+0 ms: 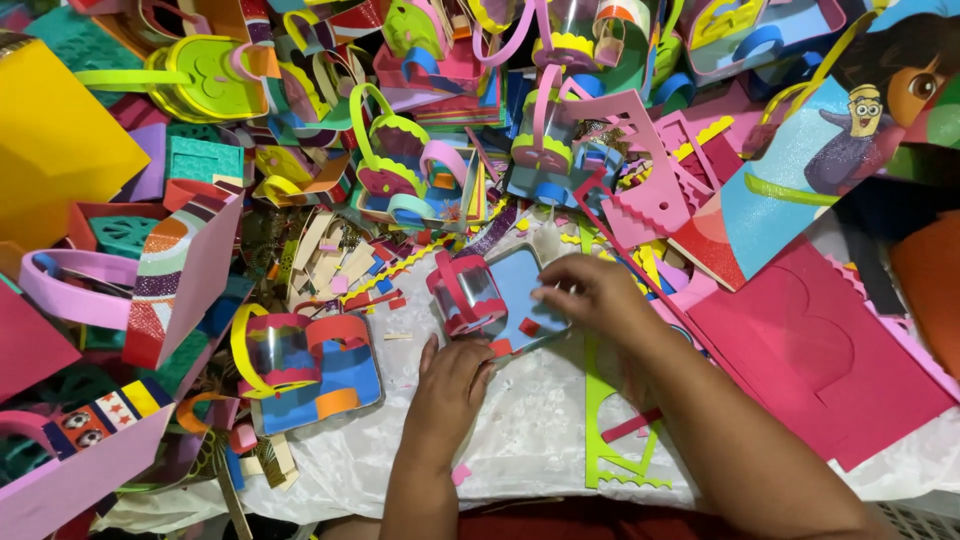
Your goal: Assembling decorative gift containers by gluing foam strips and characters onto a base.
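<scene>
A small foam craft basket [495, 292] with a blue square base, red scalloped trim and a clear plastic wall lies on its side on the white lace cloth [530, 430]. My right hand [592, 292] rests on the blue base, fingers pressing its right edge. My left hand [450, 385] lies just below the basket, fingertips touching its lower red edge. A small red foam bit [528, 327] sits on the base.
Another finished blue, red and orange basket [310, 370] stands left of my left hand. Piles of coloured foam baskets, handles and scraps fill the back and left. Dark pink foam sheets [820, 350] lie at right; a green foam offcut [610, 440] sits under my right forearm.
</scene>
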